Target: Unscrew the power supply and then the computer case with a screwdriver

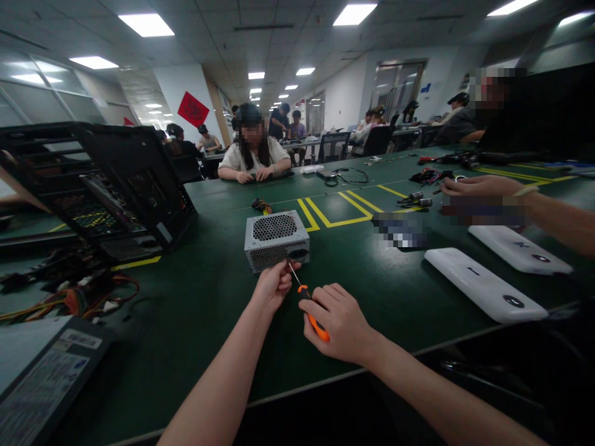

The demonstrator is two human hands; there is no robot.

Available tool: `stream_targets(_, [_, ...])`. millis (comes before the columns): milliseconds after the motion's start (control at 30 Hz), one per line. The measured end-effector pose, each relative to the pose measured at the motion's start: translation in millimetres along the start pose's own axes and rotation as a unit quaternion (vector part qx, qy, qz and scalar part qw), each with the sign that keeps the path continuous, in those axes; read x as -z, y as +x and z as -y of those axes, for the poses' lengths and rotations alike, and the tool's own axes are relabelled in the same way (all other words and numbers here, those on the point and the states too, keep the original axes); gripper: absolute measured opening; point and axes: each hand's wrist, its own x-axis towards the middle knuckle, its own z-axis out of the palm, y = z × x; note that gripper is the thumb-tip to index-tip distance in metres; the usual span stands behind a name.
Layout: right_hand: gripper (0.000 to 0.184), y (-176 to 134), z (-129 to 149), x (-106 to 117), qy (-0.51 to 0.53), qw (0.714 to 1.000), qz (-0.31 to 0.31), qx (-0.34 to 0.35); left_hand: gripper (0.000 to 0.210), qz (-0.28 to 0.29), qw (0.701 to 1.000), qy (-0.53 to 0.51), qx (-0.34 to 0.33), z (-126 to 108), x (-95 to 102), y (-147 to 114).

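- The right hand (341, 322) is closed round the orange screwdriver (310, 310); its thin tip could skid off the power supply (276, 239) if it tilts.
- The left hand (275, 284) pinches at the tip — fingers risk a jab.
- The power supply sits on the worktop (195, 291) at twelve o'clock, touching the left fingertips.

open office, ceiling light panels (146, 25), green table (209, 297), possibly glass doors (395, 87).
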Motion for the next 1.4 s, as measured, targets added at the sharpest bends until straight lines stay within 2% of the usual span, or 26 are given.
stream_targets(367, [0.020,0.3,0.7,1.1,0.001,1.000,0.021,0.008,0.009,0.025,0.998,-0.050,0.024,-2.1,1.1,0.6])
stream_targets(667, [0.021,0.6,-0.1,-0.5,-0.010,0.999,0.030,-0.009,0.011,0.061,0.997,-0.032,0.043,-1.5,1.5,4.0])
stream_targets(833, [0.020,0.1,-0.7,-1.7,-0.010,1.000,0.017,-0.022,0.013,0.048,0.998,-0.022,0.046,-0.9,-0.4,2.4])
stream_targets(1400, [0.022,3.3,-2.1,-2.6,-0.022,0.998,0.043,-0.041,0.009,0.042,0.998,0.019,-0.030,4.6,1.1,6.6])
